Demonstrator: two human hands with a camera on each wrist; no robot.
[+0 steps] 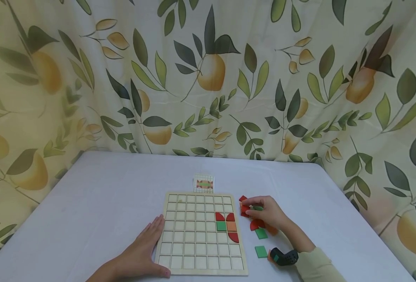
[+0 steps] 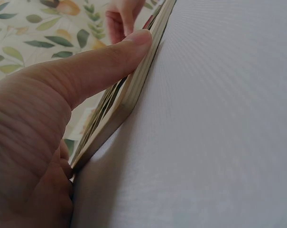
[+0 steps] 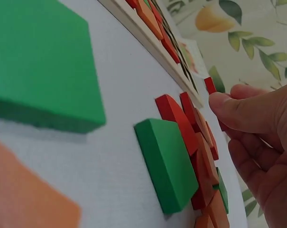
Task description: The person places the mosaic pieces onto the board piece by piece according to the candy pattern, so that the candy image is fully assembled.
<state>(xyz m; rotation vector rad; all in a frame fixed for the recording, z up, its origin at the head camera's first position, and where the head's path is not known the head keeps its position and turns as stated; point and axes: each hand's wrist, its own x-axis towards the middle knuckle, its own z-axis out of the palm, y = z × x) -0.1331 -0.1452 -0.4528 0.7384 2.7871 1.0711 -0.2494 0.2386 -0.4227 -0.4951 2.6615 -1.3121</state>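
A wooden grid board (image 1: 200, 272) lies on the table. My left hand (image 1: 140, 246) rests along its left side with fingers straight, the thumb at the near left corner; in the left wrist view the thumb (image 2: 105, 61) presses on the board's edge. On the board's right part sit red rounded pieces (image 1: 233, 237), a green square (image 1: 221, 226) and an orange square (image 1: 231, 226). Right of the board, my right hand (image 1: 269, 211) pinches a small red piece (image 3: 210, 85) between thumb and fingers. Its full shape is hidden by the fingers.
A pattern card (image 1: 204, 183) lies just beyond the board's far edge. Loose red pieces (image 1: 255, 225), an orange piece (image 1: 272, 230) and green squares (image 1: 260, 252) lie under and beside my right forearm. A patterned curtain (image 1: 208, 117) hangs behind the white table (image 1: 98, 184).
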